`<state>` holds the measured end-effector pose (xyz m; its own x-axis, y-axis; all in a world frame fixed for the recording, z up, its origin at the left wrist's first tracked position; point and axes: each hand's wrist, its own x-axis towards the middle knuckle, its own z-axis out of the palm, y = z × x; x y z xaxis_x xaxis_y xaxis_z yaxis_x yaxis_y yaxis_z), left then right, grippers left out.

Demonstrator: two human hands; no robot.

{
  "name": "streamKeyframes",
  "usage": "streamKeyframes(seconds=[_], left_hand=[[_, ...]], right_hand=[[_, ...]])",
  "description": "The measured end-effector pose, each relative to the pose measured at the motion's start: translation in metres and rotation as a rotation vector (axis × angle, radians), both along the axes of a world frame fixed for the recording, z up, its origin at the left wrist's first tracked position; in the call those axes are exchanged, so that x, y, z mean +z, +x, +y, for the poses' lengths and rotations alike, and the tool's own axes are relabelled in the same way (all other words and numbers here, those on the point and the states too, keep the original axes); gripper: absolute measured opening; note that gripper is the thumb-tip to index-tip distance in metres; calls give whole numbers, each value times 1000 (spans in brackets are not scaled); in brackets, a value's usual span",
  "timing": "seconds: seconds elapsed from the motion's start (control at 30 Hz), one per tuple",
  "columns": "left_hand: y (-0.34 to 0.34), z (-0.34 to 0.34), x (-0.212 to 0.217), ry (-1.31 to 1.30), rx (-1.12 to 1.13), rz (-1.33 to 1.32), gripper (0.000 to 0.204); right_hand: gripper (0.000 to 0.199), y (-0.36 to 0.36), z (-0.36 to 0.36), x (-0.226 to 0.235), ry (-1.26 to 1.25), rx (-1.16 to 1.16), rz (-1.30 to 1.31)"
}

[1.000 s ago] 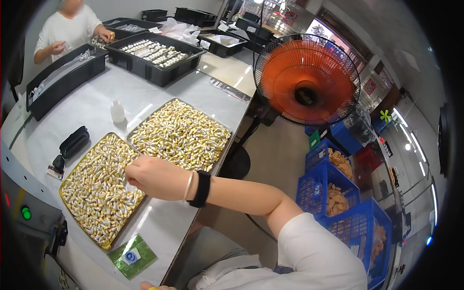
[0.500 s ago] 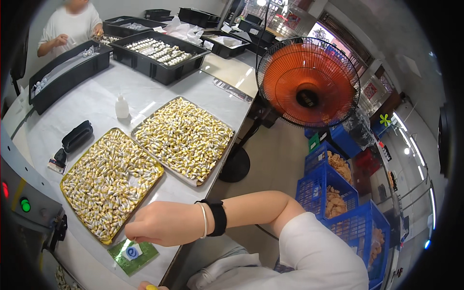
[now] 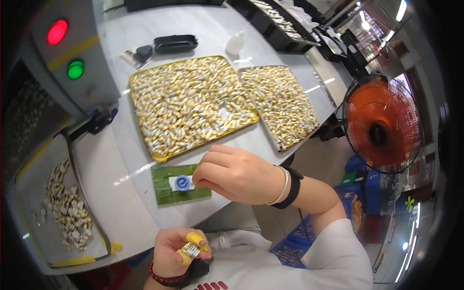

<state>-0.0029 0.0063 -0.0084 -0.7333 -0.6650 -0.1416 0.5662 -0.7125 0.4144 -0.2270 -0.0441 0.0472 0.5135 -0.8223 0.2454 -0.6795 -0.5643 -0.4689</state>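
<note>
My left hand (image 3: 173, 244) is low in the view, with yellow covers on its thumb and fingertip. Pinched between them is a small whitish piece with dark marks (image 3: 191, 249). My right hand (image 3: 238, 175) hovers at the right edge of a green mat (image 3: 166, 197), its fingers pressed together; whatever they hold is hidden. On the mat lies a white patch bearing a blue round swirl (image 3: 182, 182), right beside those fingertips. Beyond the mat stands a yellow-rimmed tray (image 3: 159, 158) heaped with small white-and-yellow twisted pieces. A second, similarly filled tray (image 3: 282, 149) adjoins it on the right.
At left is a grey machine (image 3: 89, 41) with red and green lights. Below it, a tray (image 3: 36, 241) carries more small pieces. Behind the filled trays are a black case (image 3: 175, 44) and white bottle (image 3: 235, 44). An orange fan (image 3: 379, 113) stands right of the table.
The view has swung left and down, bringing the machine and lower-left tray into sight. My left hand now shows with its pinched piece; my right hand remains by the mat, fingers closed.
</note>
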Motion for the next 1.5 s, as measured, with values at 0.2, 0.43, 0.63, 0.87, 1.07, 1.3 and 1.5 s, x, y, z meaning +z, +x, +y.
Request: streamKeyframes(seconds=[0.2,0.43,0.63,0.87,1.07,1.3,1.5], left_hand=[[10,3,-4,120,-27,-10,57],[4,-3,-4,231,-5,61,59],[6,-9,2,246,-123,27,59],[-2,-15,-3,254,-329,161,57],[-8,-17,-1,229,-439,242,56],[-13,-12,8,242,-465,305,49],[-18,-9,7,291,-498,393,44]], right_hand=[[20,17,-3,-10,-47,72,211],[22,25,3,-21,-89,20,203],[18,21,11,-1,27,-108,-202],[21,21,26,28,117,29,-469],[19,19,25,23,93,131,-505],[15,17,21,25,71,242,-540],[11,23,19,19,-34,235,-613]])
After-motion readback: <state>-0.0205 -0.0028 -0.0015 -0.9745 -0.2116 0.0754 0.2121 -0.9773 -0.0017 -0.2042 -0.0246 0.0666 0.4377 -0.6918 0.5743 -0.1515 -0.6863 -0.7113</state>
